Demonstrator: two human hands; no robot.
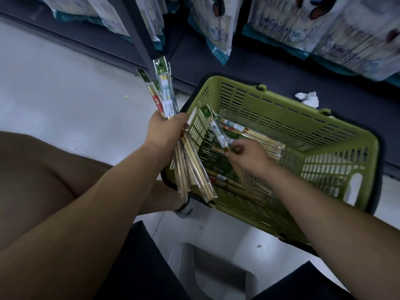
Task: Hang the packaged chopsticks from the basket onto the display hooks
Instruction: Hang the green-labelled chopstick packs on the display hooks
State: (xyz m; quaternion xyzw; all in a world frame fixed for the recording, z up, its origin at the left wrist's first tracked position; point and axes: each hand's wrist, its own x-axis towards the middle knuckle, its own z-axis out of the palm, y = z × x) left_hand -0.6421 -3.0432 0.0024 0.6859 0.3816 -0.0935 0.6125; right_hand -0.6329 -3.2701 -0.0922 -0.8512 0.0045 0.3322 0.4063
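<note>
Green slatted plastic forms the shopping basket [270, 109], which stands on the pale floor [75, 87] against the dark base of the display shelving [249, 66]. We note the left hand [164, 131] closed in a full grip round the middle of a bundle of packaged chopsticks [166, 98]. The printed header cards of the bundle point up toward the shelving, and its lower ends fan out over the near left corner of the basket. We see the right hand [249, 155] inside the basket, fingers curled, pinching the lower end of a single pack [217, 131], which tilts up and to the left. Further loose packs [262, 138] lie flat across the basket floor beneath it. Larger bagged goods [216, 29] hang in rows on the display above. A crumpled white tissue [308, 98] lies on the shelving base just behind the basket's far rim. We also mark a white plastic stool [216, 267] at the lower edge of the view.
</note>
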